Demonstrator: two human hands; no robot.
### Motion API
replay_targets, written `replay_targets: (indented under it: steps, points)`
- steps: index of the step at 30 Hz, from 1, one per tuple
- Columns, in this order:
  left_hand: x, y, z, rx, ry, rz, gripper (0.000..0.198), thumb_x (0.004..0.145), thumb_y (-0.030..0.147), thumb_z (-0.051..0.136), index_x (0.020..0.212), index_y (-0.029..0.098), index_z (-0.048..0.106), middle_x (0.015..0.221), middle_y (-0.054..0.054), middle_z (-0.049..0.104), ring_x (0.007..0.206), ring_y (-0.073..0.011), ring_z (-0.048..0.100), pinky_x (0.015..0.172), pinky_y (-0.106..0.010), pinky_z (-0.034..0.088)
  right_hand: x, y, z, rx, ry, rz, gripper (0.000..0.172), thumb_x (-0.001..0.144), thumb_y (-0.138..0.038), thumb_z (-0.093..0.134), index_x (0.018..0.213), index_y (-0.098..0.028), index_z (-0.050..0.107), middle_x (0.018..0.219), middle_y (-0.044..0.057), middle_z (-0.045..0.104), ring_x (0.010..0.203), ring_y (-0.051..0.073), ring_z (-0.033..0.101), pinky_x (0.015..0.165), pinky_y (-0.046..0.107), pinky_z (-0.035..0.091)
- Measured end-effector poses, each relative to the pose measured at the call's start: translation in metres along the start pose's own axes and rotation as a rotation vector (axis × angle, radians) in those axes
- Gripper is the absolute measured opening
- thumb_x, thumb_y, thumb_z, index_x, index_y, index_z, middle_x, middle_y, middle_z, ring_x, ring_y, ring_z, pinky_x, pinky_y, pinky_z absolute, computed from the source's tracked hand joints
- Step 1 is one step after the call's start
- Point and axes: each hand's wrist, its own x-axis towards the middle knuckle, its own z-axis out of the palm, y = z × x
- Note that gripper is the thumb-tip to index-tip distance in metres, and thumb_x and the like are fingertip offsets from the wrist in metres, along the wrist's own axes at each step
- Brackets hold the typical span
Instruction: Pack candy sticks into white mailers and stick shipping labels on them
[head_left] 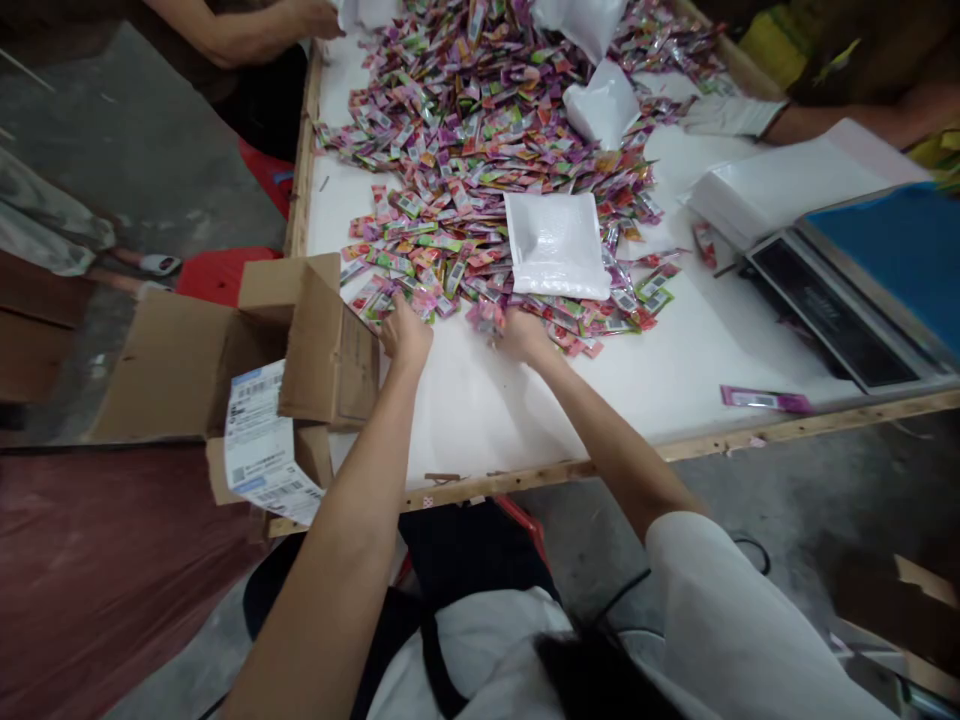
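Note:
A big heap of small colourful sachets (487, 130) covers the far half of a white table (525, 400). My left hand (405, 335) reaches into the near edge of the heap, fingers curled down among the sachets. My right hand (525, 335) does the same a little to the right, just below a white plastic bag (555, 245) lying on the heap. Whether either hand has hold of sachets is hidden by the backs of the hands.
An open cardboard box (300, 340) with a shipping label stands at the table's left edge. A weighing scale (847, 300) and stacked white bags (780, 185) sit right. One loose sachet (765, 400) lies near the front edge. Another person's gloved hand (724, 115) and a bare arm (247, 30) work at the far side.

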Motion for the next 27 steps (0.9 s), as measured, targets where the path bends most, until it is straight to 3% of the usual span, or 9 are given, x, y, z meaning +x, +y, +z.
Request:
replay_targets:
  steps: [3, 6, 11, 15, 18, 21, 24, 27]
  points:
    - [-0.002, 0.006, 0.005, 0.123, -0.052, 0.103, 0.029, 0.084, 0.011, 0.060, 0.112, 0.009, 0.067, 0.104, -0.021, 0.074, 0.108, -0.0331, 0.067, 0.099, -0.046, 0.040, -0.012, -0.013, 0.017, -0.186, -0.043, 0.002, 0.029, 0.083, -0.027, 0.063, 0.110, -0.016, 0.065, 0.112, 0.018, 0.071, 0.105, 0.033, 0.067, 0.084, 0.036, 0.051]
    - [-0.025, 0.006, 0.010, 0.210, -0.075, 0.242, 0.018, 0.086, 0.014, 0.058, 0.098, 0.010, 0.071, 0.100, -0.019, 0.074, 0.109, -0.0326, 0.065, 0.099, -0.045, 0.040, -0.025, -0.013, 0.024, -0.188, -0.049, -0.083, 0.025, 0.080, -0.024, 0.060, 0.104, -0.019, 0.067, 0.107, 0.015, 0.072, 0.100, 0.030, 0.068, 0.082, 0.033, 0.050]
    - [-0.060, -0.011, 0.004, 0.055, -0.036, 0.332, 0.017, 0.082, 0.021, 0.062, 0.096, 0.016, 0.069, 0.107, -0.017, 0.070, 0.110, -0.0329, 0.063, 0.094, -0.041, 0.047, -0.041, 0.032, -0.008, 0.078, 0.004, -0.228, 0.020, 0.078, -0.023, 0.057, 0.095, -0.017, 0.064, 0.092, 0.008, 0.068, 0.088, 0.024, 0.063, 0.080, 0.032, 0.049]
    - [-0.046, -0.025, -0.015, -0.152, 0.084, 0.182, 0.027, 0.086, 0.023, 0.059, 0.112, 0.018, 0.061, 0.101, -0.010, 0.069, 0.097, -0.0280, 0.068, 0.086, -0.036, 0.051, -0.041, 0.069, -0.047, 0.244, 0.125, -0.140, 0.029, 0.084, -0.030, 0.054, 0.108, -0.015, 0.059, 0.091, 0.008, 0.068, 0.082, 0.025, 0.062, 0.076, 0.036, 0.051]
    - [-0.025, -0.021, -0.019, -0.072, 0.135, 0.043, 0.031, 0.087, 0.021, 0.057, 0.117, 0.015, 0.057, 0.107, -0.015, 0.069, 0.107, -0.0331, 0.066, 0.092, -0.042, 0.050, -0.038, 0.064, -0.048, 0.070, 0.091, -0.027, 0.041, 0.079, -0.033, 0.066, 0.114, -0.014, 0.058, 0.105, 0.015, 0.069, 0.093, 0.030, 0.064, 0.081, 0.039, 0.052]
    - [-0.026, -0.014, -0.006, 0.034, -0.028, 0.092, 0.028, 0.084, 0.011, 0.056, 0.111, 0.014, 0.060, 0.117, -0.021, 0.066, 0.118, -0.0346, 0.062, 0.098, -0.046, 0.049, -0.042, 0.042, -0.025, -0.195, 0.043, 0.083, 0.037, 0.082, -0.029, 0.066, 0.115, -0.014, 0.060, 0.111, 0.018, 0.070, 0.102, 0.034, 0.066, 0.085, 0.039, 0.050]
    - [-0.058, -0.020, 0.011, 0.023, -0.187, 0.296, 0.032, 0.080, 0.009, 0.058, 0.111, 0.018, 0.061, 0.125, -0.019, 0.065, 0.128, -0.0325, 0.056, 0.101, -0.044, 0.048, -0.055, 0.031, -0.005, -0.291, -0.010, 0.036, 0.033, 0.083, -0.022, 0.061, 0.115, -0.015, 0.062, 0.109, 0.017, 0.072, 0.103, 0.032, 0.067, 0.083, 0.035, 0.049]
    - [-0.096, -0.036, 0.009, -0.048, -0.325, 0.562, 0.041, 0.072, 0.005, 0.064, 0.110, 0.020, 0.062, 0.138, -0.015, 0.060, 0.148, -0.0306, 0.035, 0.112, -0.043, 0.040, -0.068, 0.039, -0.009, -0.217, -0.104, -0.046, 0.036, 0.082, -0.026, 0.064, 0.117, -0.017, 0.064, 0.109, 0.013, 0.073, 0.100, 0.030, 0.068, 0.077, 0.031, 0.047]
